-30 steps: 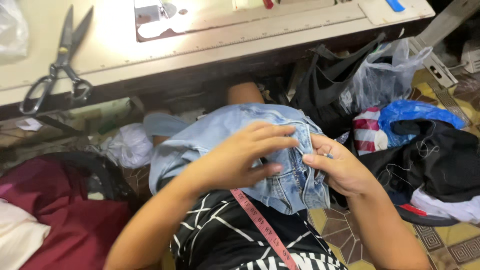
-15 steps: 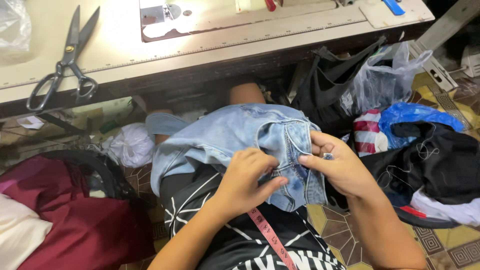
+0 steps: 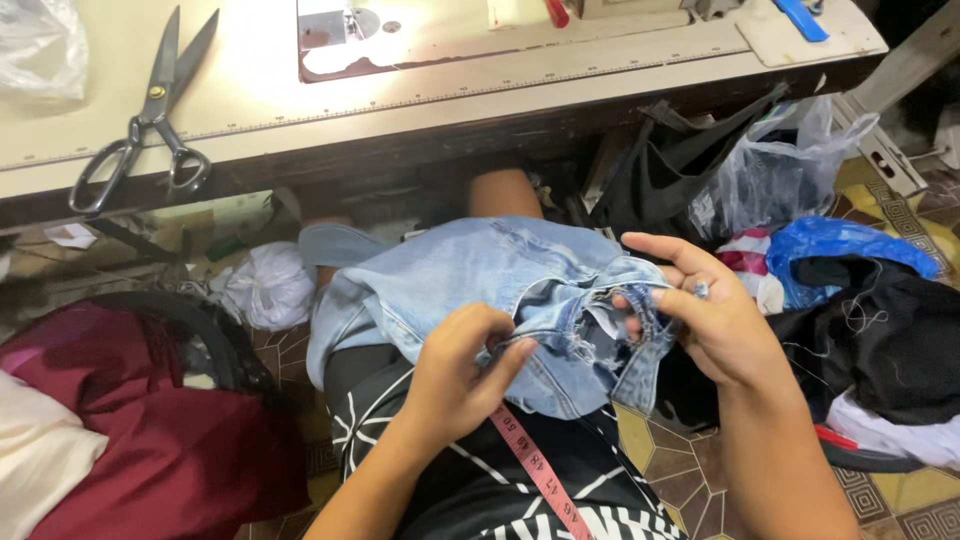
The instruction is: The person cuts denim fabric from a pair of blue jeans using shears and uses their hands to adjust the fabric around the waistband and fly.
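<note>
Light blue jeans [image 3: 470, 290] bunched on lap below table edge [image 3: 400, 130], left hand [image 3: 462, 375] pinching frayed denim, right hand [image 3: 715, 320] gripping waistband, pink measuring tape [image 3: 535, 468] beneath, scissors [image 3: 150, 110] on table.

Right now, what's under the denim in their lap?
Under the denim: a pink measuring tape over black patterned clothing, with a bare knee above. Both hands grip it; the rest is covered.

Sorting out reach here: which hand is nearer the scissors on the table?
Left. The left hand grips the denim garment below and right of the scissors; the right hand is farther right.
</note>
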